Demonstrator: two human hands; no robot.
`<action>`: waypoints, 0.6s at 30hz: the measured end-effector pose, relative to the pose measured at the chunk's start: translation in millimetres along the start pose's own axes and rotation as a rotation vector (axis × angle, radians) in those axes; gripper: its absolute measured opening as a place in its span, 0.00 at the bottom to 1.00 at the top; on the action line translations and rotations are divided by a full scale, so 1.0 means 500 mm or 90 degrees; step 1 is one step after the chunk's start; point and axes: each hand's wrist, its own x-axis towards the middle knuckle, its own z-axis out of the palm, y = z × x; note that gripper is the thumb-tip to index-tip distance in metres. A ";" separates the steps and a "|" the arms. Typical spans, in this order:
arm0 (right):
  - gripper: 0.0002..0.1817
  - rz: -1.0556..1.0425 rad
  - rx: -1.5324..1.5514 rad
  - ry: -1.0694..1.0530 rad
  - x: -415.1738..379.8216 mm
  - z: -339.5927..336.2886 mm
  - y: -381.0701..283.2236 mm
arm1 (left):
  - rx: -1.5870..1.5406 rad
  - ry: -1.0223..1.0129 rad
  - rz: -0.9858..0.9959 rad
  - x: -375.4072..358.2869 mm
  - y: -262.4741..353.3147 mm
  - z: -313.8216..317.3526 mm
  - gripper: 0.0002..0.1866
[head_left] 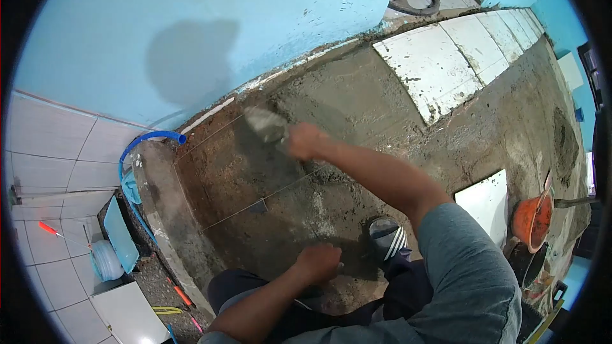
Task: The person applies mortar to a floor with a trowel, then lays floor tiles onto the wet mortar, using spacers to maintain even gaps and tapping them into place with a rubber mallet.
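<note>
My right hand (307, 142) is closed around the handle of a trowel (266, 125). The trowel's blade is smeared with grey mortar and slightly blurred, over the edge of the wet mortar bed (344, 92) near the blue wall. Closer to my body, my left hand (320, 262) is curled into a fist above the floor by my knee. Its palm side is hidden, so I cannot make out whether anything is in it. Thin strings run across the bare brown floor (213, 159) left of the trowel.
White tiles (427, 67) lie in a row on the upper right. A loose white tile (486, 207) and an orange bucket (532, 222) are at the right. A blue hose (150, 137) curves over the concrete curb (169, 191). My sandalled foot (387, 239) rests on the floor.
</note>
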 end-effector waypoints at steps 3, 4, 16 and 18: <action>0.23 -0.095 0.023 -0.016 -0.109 0.025 -0.058 | -0.021 -0.015 -0.005 -0.006 0.003 -0.018 0.20; 0.23 -0.101 0.030 -0.022 -0.146 0.041 -0.061 | -0.015 0.001 0.007 -0.005 0.001 -0.010 0.19; 0.33 -0.021 -0.024 -0.251 -0.488 0.251 0.153 | 0.029 0.015 0.079 0.043 0.022 0.037 0.16; 0.33 0.016 -0.014 -0.319 -0.503 0.240 0.138 | 0.050 0.008 0.090 0.046 0.029 0.037 0.15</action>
